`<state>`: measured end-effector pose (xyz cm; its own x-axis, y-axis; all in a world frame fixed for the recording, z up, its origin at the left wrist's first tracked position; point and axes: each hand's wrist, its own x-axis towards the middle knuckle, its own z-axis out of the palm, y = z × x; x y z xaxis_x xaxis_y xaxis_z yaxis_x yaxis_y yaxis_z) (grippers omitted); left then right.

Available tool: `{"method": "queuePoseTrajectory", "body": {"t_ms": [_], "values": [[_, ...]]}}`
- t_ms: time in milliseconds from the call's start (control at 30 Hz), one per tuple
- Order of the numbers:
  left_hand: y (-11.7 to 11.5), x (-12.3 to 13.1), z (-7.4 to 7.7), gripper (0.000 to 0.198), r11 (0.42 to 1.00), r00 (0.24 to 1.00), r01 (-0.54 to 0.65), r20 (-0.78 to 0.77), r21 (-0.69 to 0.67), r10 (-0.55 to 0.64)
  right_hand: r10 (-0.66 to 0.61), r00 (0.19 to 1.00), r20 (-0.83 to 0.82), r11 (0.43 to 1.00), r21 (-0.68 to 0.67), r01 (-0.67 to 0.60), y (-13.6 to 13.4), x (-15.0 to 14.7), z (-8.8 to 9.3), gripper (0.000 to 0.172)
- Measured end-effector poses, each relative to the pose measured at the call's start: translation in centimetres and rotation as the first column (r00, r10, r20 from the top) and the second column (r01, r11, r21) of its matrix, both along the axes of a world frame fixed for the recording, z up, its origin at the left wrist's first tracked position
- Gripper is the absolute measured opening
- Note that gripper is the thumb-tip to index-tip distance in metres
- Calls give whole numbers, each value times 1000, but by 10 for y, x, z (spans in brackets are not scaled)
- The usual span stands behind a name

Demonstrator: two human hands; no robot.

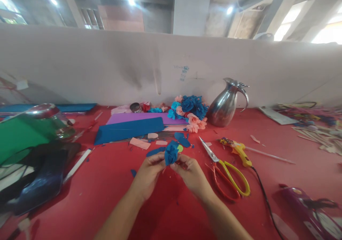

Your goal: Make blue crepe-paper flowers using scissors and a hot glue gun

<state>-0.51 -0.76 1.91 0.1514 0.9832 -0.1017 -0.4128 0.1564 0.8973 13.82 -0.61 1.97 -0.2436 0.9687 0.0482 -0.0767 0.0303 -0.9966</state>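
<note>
Head view, workbench surveyed from above. Left hand (148, 174) and right hand (191, 174) meet over the middle of the red table (112, 183), forearms entering from the bottom edge. Both hands pinch the blue foam flower (171, 152) between fingertips, the left at its lower left side and the right at its lower right. The flower is held just above the tabletop, petals upward, between the two hands.

Observed nearby:
- Loose blue petal cut-outs (181, 139) lie just beyond the flower, beside a small yellow-green disc (180, 148).
- Yellow-handled scissors (229, 174) lie to the right of the right hand, blades pointing away from the person. Red handle loops (220, 186) show beneath them; whether they belong to a second pair cannot be determined.
- Yellow glue gun (239, 149) lies just beyond the scissors, its black cord (263, 192) trailing toward the near edge.
- Blue foam sheet (129, 129) lies overlapping a purple sheet (141, 118), farther back.
- Pile of finished flowers (191, 111), blue and pink, rests against the white partition (107, 65), next to a steel jug (226, 103).
- Green sheet (18, 136) sits at the far left; thin wooden sticks (317, 133) lie at the far right.
</note>
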Motion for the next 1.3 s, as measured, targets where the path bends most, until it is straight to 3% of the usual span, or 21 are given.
{"method": "queuePoseTrajectory", "body": {"t_ms": [267,500,600,667,800,967,1200,1300], "values": [[1,-4,3,15,996,991,-6,-130,85,17,-17,994,110,996,85,8,3,4,1,14],[-1,-5,7,14,993,987,10,-160,120,9,-127,962,241,978,190,81,2,8,3,10],[-1,-7,8,12,987,976,15,-215,161,21,-142,975,171,974,197,107,0,10,9,8],[0,-9,9,14,983,965,48,-261,176,-1,-117,991,65,985,133,108,-2,12,16,9],[0,-9,7,21,974,946,148,-311,174,-88,-52,994,-99,998,-49,47,-2,17,27,26],[-1,-6,6,17,962,910,234,-380,144,-164,3,983,-183,993,-116,-25,1,18,28,32],[-3,-4,7,21,987,926,115,-370,109,-67,-26,983,-180,998,-61,15,0,17,28,28],[-4,-4,6,22,987,929,118,-363,107,-72,-34,984,-177,999,-39,27,0,17,30,28]]}}
